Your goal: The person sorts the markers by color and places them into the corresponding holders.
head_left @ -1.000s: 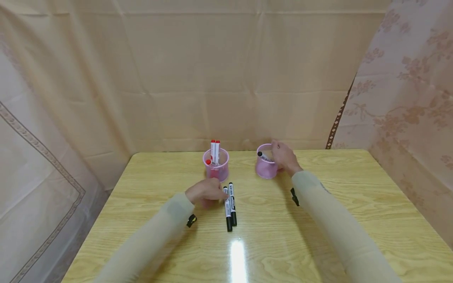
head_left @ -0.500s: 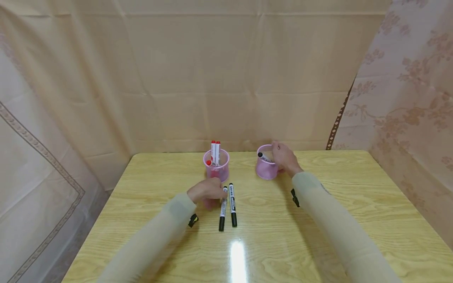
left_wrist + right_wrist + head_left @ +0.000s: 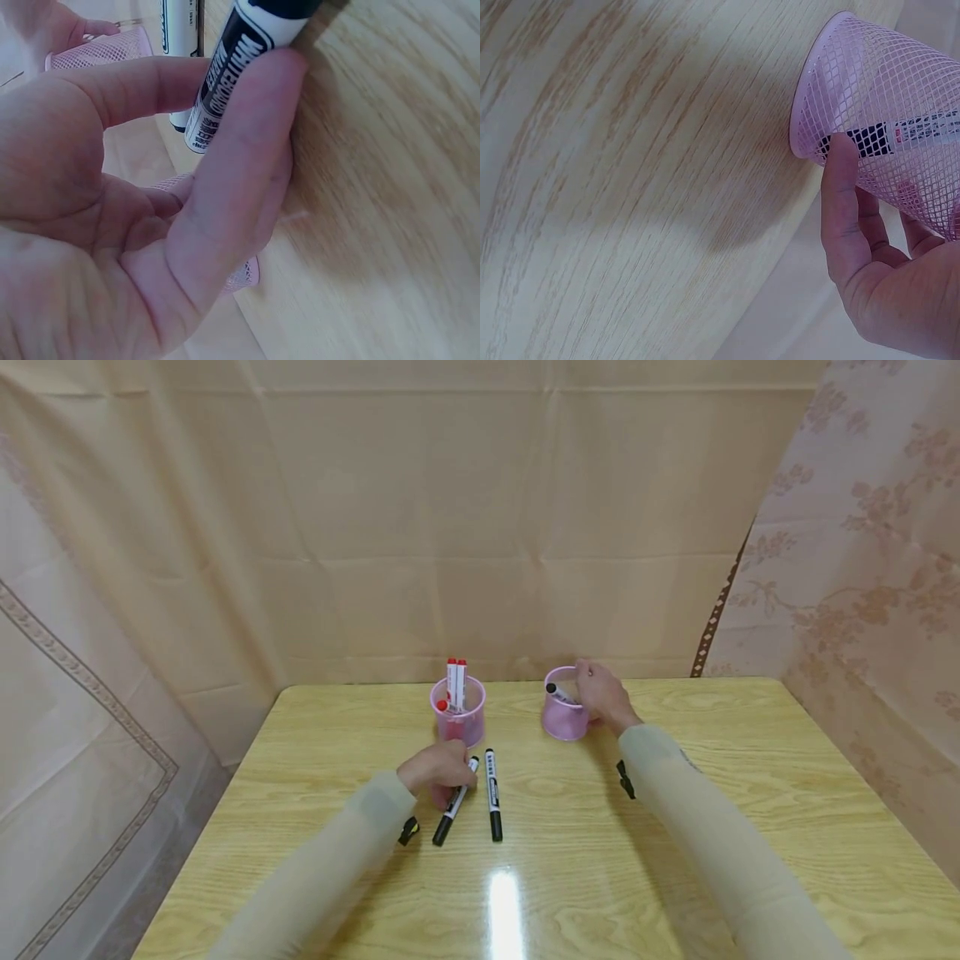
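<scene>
Left hand (image 3: 438, 767) pinching a black-capped marker (image 3: 452, 810), right hand (image 3: 602, 696) gripping a pink cup (image 3: 564, 723).
Head: marker slanted, nearer the person than the red-marker cup (image 3: 472, 727); gripped cup right of that. Left wrist: fingers half-curled at marker. Right wrist: fingers partly spread round mesh.

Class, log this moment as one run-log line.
left hand: pinches black-and-white whiteboard marker | right hand: grips round pink mesh cup, black-and-white marker inside | wood-grain table: another black-and-white marker | other cup: three red-and-white markers
</scene>
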`<state>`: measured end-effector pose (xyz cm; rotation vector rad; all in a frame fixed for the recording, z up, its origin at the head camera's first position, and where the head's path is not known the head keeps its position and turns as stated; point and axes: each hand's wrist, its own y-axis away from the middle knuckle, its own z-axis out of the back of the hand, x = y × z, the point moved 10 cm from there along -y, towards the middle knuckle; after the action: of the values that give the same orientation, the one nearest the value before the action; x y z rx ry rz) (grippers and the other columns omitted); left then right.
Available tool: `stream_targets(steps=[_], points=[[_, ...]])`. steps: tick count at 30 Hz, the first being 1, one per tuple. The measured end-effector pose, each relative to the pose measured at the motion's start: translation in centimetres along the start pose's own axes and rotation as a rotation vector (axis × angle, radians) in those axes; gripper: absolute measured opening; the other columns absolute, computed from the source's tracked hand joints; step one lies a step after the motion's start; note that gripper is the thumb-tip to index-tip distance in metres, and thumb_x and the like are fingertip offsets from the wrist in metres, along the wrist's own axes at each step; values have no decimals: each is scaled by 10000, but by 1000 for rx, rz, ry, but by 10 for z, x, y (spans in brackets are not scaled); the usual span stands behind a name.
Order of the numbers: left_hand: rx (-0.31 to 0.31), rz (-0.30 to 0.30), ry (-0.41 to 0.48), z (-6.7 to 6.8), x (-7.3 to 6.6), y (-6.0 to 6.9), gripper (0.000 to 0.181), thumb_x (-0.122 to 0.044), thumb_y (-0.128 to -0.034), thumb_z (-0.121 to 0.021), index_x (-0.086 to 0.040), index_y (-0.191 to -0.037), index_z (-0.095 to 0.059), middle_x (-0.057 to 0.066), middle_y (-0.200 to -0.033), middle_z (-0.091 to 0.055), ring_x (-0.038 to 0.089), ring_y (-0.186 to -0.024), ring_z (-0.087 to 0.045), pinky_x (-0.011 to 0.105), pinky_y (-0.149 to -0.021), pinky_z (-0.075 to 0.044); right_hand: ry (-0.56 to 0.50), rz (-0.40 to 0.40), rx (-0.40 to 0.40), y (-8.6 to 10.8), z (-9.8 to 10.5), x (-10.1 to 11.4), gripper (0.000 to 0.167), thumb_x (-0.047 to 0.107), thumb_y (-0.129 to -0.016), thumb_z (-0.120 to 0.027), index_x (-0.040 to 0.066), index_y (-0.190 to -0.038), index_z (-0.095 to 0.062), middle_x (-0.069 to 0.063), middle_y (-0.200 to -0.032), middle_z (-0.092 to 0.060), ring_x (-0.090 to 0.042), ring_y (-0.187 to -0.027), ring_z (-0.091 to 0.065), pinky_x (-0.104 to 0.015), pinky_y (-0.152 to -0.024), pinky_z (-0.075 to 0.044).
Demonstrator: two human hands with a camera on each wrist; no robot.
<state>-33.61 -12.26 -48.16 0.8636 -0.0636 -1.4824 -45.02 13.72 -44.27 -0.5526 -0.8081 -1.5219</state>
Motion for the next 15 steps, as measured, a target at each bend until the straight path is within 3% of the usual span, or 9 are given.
stream_targets(steps=[4, 15], points=[[-10, 17, 6, 1, 2, 0, 156, -105, -874, -731, -28, -847, -599, 133, -785, -627, 244, -596, -678, 328, -517, -589, -3, -6, 4, 1, 0, 0, 732, 570, -1058, -135, 79, -1553, -359, -244, -1506, -421, -441, -1152, -516, -462, -719, -598], [-5, -9, 12, 0, -1, 3, 141, -86, -877, -716, -34, -886, -584, 140, -799, -623, 251, -606, -667, 337, -527, -593, -14, -16, 18, 3, -1, 1, 750, 587, -1053, -124, 81, -1566, -335, -245, -1506, -416, -436, -1151, -513, -488, -760, -594]])
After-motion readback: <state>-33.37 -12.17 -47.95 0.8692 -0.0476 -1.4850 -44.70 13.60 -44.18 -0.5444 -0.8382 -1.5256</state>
